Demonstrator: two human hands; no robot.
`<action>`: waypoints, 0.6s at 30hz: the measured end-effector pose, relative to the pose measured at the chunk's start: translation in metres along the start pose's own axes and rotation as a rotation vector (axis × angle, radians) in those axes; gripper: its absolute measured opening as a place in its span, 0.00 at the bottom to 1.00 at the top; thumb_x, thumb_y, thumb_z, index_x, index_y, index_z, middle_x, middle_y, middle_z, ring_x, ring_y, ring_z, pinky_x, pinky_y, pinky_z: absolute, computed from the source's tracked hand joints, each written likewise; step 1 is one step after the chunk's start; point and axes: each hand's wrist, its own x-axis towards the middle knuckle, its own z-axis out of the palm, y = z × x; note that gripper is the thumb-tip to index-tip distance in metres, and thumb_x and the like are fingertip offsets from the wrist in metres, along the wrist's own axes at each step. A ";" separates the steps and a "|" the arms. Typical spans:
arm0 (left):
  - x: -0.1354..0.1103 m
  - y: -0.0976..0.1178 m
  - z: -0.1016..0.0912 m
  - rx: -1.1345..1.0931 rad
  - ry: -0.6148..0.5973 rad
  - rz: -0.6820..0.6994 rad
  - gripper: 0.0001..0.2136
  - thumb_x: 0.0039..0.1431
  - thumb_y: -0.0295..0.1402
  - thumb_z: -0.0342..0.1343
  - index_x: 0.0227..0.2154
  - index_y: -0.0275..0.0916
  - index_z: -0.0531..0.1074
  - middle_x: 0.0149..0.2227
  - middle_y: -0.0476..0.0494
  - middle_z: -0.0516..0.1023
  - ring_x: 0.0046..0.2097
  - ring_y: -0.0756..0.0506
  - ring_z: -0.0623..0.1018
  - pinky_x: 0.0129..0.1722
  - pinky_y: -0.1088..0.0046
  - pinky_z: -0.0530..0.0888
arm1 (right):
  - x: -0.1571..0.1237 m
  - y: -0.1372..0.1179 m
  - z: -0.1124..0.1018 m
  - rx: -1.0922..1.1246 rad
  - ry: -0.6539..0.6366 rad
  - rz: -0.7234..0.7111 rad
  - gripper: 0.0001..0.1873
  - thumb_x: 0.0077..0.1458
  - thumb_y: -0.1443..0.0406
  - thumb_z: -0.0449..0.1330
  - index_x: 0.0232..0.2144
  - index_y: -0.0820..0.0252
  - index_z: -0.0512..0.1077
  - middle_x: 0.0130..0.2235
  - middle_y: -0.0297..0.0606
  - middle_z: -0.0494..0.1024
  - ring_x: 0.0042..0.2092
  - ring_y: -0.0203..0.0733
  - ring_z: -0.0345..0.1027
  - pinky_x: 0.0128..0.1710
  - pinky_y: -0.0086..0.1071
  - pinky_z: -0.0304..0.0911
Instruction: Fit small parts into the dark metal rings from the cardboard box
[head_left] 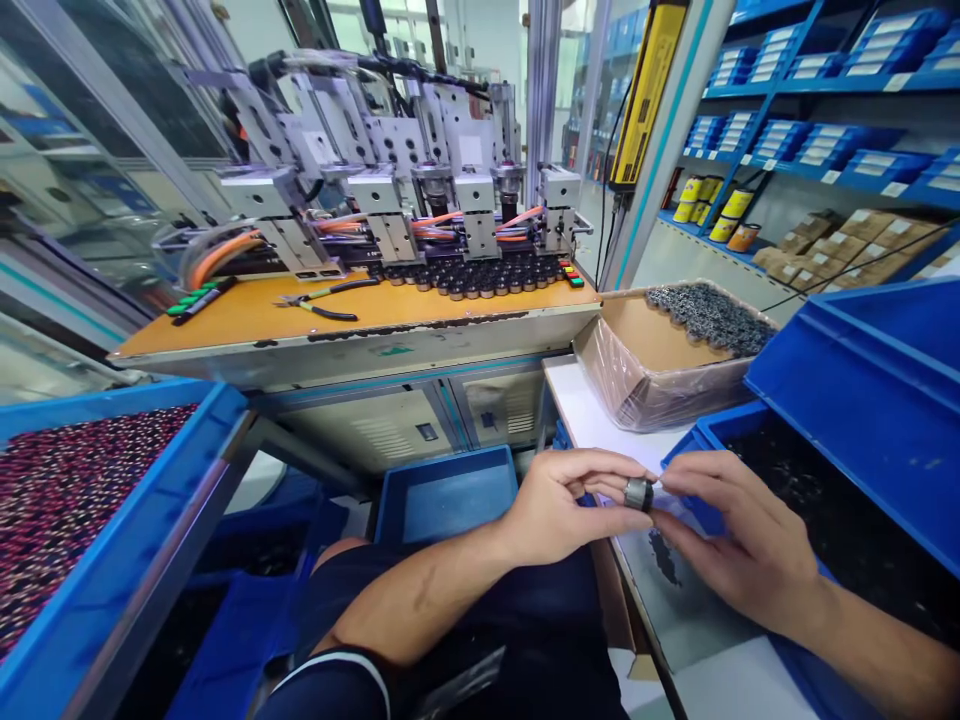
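Observation:
My left hand pinches a small metal cylinder with a black end between thumb and fingers, above the side table at the right. From the other side, the fingertips of my right hand come together at the black end. They are closed, but whatever lies between them is too small or hidden to name. Just beyond my hands is a plastic-lined cardboard box with many small metal parts in it. A blue bin of black parts is beside my right hand.
A machine stands over an orange worktop bearing pliers and rows of black cylindrical parts. A blue bin of red-and-dark pieces is at left. An open blue bin sits low in the middle.

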 end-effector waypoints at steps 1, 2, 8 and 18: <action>0.000 0.001 -0.001 0.007 0.002 -0.004 0.21 0.42 0.33 0.73 0.41 0.33 0.80 0.36 0.40 0.84 0.37 0.47 0.83 0.44 0.70 0.80 | 0.000 0.000 0.000 -0.009 -0.005 -0.009 0.15 0.59 0.74 0.61 0.49 0.61 0.70 0.41 0.42 0.74 0.40 0.40 0.73 0.37 0.30 0.72; -0.001 0.001 -0.001 0.008 0.005 -0.014 0.21 0.42 0.34 0.73 0.41 0.33 0.79 0.36 0.40 0.83 0.37 0.47 0.83 0.44 0.70 0.80 | 0.001 0.001 0.000 -0.016 -0.015 -0.021 0.17 0.60 0.75 0.60 0.50 0.60 0.69 0.41 0.42 0.73 0.40 0.40 0.73 0.37 0.30 0.72; -0.002 0.003 -0.001 -0.076 -0.009 -0.097 0.22 0.40 0.34 0.74 0.41 0.33 0.79 0.35 0.41 0.84 0.38 0.46 0.83 0.47 0.67 0.80 | 0.001 0.000 0.001 -0.021 -0.036 -0.054 0.18 0.60 0.75 0.61 0.52 0.62 0.68 0.44 0.46 0.73 0.44 0.43 0.72 0.40 0.33 0.72; -0.001 0.005 0.001 -0.136 -0.002 -0.098 0.20 0.40 0.30 0.73 0.39 0.33 0.79 0.33 0.43 0.84 0.36 0.48 0.83 0.45 0.71 0.80 | -0.004 0.003 0.001 -0.048 -0.029 -0.081 0.19 0.58 0.75 0.62 0.52 0.61 0.70 0.46 0.46 0.74 0.44 0.44 0.74 0.40 0.33 0.75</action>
